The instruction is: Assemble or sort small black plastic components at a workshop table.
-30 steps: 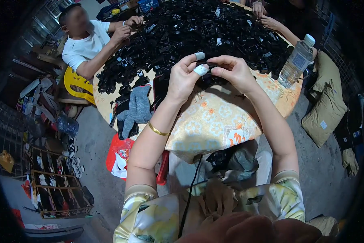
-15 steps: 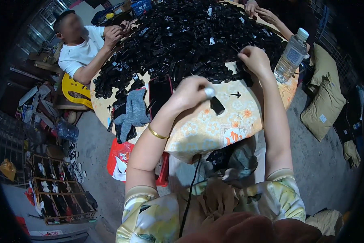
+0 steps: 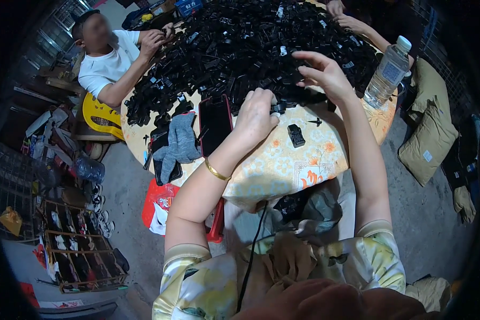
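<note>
A large heap of small black plastic parts (image 3: 224, 58) covers the far side of the round table. At its near edge my left hand (image 3: 257, 114) is closed, with a black plastic part (image 3: 276, 108) between thumb and fingers; its fingertips are partly hidden. My right hand (image 3: 328, 80) hovers over the right of the heap, open, with fingers apart and nothing seen in them. In front of the hands, a black rectangular part (image 3: 296, 136) lies on the flowered tablecloth (image 3: 266, 170). A small black cross-shaped piece (image 3: 315, 122) lies beside it.
A phone (image 3: 215, 120) and a grey glove (image 3: 180, 138) lie left of my left hand. A clear bottle (image 3: 387, 72) stands at the right edge. A person in a white shirt (image 3: 104, 66) sits across left; another person's hands (image 3: 349, 20) work at far right.
My left hand has moved away from the rectangular part to the heap's edge, and that part now lies turned differently. My right hand has lifted off the heap's edge and opened.
</note>
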### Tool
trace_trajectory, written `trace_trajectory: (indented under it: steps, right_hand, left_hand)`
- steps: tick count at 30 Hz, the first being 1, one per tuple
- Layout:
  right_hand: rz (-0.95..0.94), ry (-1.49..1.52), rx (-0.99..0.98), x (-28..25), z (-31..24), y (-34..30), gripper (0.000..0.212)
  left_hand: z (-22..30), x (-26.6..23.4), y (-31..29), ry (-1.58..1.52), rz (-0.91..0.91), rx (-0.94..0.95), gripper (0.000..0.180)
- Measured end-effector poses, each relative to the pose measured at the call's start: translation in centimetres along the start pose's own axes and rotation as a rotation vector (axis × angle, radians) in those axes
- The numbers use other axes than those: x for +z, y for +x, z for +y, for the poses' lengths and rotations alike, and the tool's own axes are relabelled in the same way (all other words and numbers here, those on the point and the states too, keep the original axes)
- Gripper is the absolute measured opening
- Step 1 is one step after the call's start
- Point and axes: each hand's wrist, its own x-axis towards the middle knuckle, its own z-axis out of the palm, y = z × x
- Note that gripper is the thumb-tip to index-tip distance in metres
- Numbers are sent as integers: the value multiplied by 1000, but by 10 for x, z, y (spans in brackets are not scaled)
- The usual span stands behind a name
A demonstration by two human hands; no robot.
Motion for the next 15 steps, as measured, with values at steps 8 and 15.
trace_trajectory:
  steps: [8, 15]
  right_hand:
    - [-47, 166, 37, 34, 12, -9, 24]
    - [38, -23, -84, 51, 28, -10, 16]
  left_hand:
    - [-10, -10, 15, -923, 115, -474, 37]
    - [0, -6, 11, -1064, 139, -402, 45]
